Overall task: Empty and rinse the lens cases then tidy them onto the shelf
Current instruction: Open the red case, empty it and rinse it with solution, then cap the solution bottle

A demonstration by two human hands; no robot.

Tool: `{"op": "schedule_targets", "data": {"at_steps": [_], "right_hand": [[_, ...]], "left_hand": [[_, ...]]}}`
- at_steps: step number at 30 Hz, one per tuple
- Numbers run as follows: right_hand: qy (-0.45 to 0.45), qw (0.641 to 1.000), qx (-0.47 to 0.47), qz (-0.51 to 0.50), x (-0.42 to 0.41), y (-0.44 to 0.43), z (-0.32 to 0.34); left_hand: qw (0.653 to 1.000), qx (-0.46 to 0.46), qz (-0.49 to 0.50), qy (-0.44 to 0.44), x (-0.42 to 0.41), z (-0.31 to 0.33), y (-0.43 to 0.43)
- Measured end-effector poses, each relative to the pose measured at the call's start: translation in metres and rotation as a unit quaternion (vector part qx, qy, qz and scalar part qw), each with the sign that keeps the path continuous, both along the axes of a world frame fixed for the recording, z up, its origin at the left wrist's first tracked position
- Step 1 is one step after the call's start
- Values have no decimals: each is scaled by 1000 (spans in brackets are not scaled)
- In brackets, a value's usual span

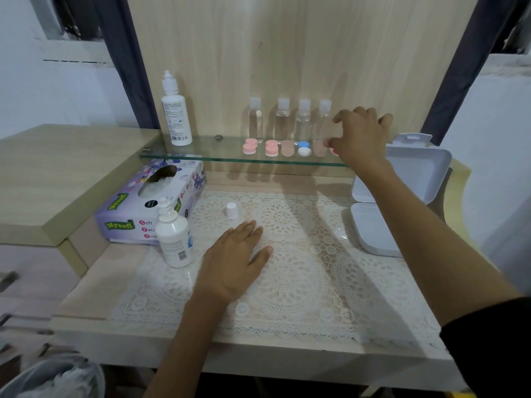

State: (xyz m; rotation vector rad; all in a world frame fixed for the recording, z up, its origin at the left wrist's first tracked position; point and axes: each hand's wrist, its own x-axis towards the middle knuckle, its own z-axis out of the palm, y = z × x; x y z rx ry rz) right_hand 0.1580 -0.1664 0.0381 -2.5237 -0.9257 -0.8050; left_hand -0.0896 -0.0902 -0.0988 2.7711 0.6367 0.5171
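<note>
Several lens cases stand in a row on the glass shelf (201,156): a pink case (249,146), a second pink case (271,147), a beige case (286,147), a blue and white case (304,148) and another beige case (319,147). My right hand (360,139) reaches over the shelf's right end, its fingertips pinched on a pink lens case (327,143) that it mostly hides. My left hand (234,258) lies flat, palm down, on the lace mat (301,268), holding nothing.
Several small clear bottles (283,119) line the back of the shelf, with a tall solution bottle (175,110) at its left. On the desk are an uncapped solution bottle (173,234), its white cap (231,210), a tissue box (149,199) and an open white box (402,191).
</note>
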Motion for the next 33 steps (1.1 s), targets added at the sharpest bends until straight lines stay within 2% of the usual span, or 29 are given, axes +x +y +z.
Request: {"op": "schedule_targets", "data": {"at_steps": [3,7,11,15,20,22,25,28,30,33], "right_hand": [[-1,994,89,62,-27,1,-11],[55,978,117,166,-65,11,-41],[163,939,76,293,-90,27,-82],[260,897,6,357,-98,39,-114],[249,898,-10,363,-97,47,-131],[226,902,-25,367,-98,50,-132],[177,912,-52,367,-100,53,-135],[179,911,-21,372,-100,52,-137],[194,907,6,373,-99,51,-136],[218,903,26,368,-100,52,-137]], "left_hand": [[1000,4,3,-5,0,1,-2],[1000,-1,6,-19,-1,3,-3],[999,2,9,-39,-3,3,-6],[997,18,20,-79,-2,3,-7],[982,77,73,-158,-5,4,-6],[963,103,69,-241,-9,8,-8],[905,178,33,-386,-16,16,-13],[858,228,53,-457,-21,23,-15],[836,222,134,-484,-23,25,-14],[812,136,214,-525,-26,26,-7]]}}
